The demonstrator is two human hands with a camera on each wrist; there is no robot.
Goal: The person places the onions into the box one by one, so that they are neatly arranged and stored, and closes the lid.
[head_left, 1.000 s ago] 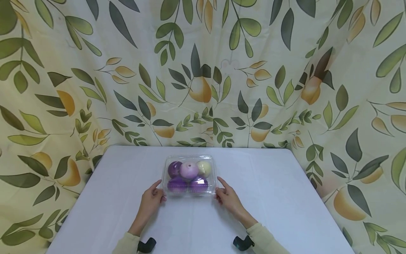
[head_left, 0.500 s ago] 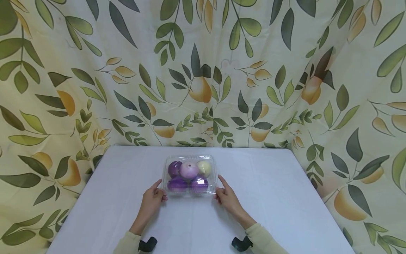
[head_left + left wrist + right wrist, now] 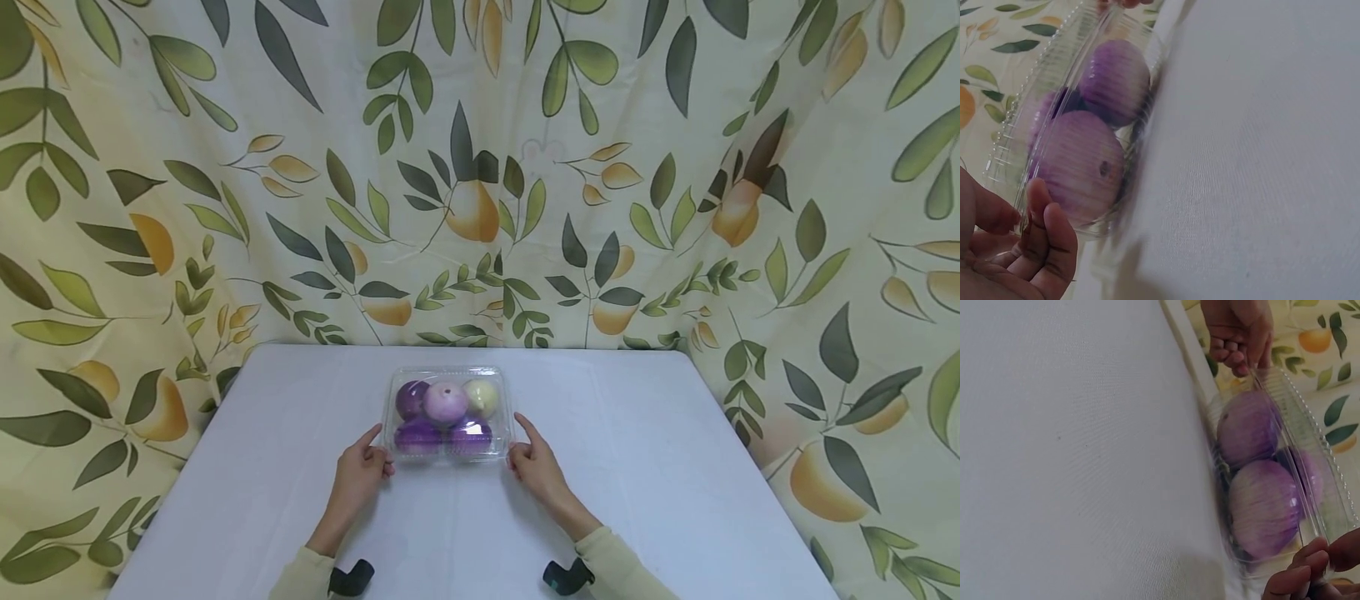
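Observation:
A clear plastic clamshell box [image 3: 450, 460] is on the white table, its lid down. Through the plastic show several purple onions [image 3: 470, 436] and a pale, whitish bulb [image 3: 482, 398] at the back right. My left hand [image 3: 357, 477] pinches the box's rim at the near left corner, thumb and fingertips on the plastic in the left wrist view. At the near right corner my right hand [image 3: 542, 473] pinches the rim the same way. Both index fingers stretch forward along the box's sides in the head view.
The white-covered table [image 3: 637, 442] spreads out around the box. Behind it and at both sides hangs a curtain [image 3: 480, 208] with a leaf and fruit print. Black wrist devices [image 3: 351, 577] sit at both cuffs.
The right wrist has shifted slightly to the left and its index finger sits a touch farther forward. The box and the left hand have hardly moved.

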